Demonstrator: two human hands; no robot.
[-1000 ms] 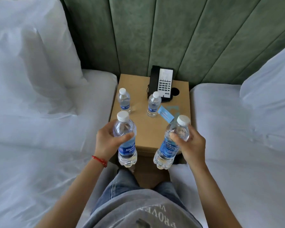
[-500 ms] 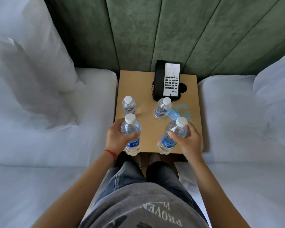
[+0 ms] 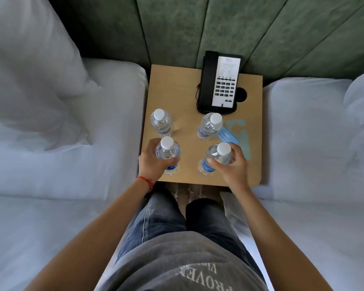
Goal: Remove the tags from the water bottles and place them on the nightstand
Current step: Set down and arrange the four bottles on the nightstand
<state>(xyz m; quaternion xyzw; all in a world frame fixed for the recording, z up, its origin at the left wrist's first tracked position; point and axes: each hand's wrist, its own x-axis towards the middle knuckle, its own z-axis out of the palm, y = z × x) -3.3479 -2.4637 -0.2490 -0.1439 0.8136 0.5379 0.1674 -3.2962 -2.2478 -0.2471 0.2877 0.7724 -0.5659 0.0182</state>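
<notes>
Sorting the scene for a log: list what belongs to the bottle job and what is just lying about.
Job:
left hand on near-left bottle
right hand on near-right bottle
far-left bottle
far-right bottle
blue tag
nightstand

Lying about:
phone
pillow

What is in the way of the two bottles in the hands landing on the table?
Nothing visible. The left hand and right hand each hold a clear plastic water bottle over bare wood of the tan nightstand, apart from the two standing bottles.
</notes>
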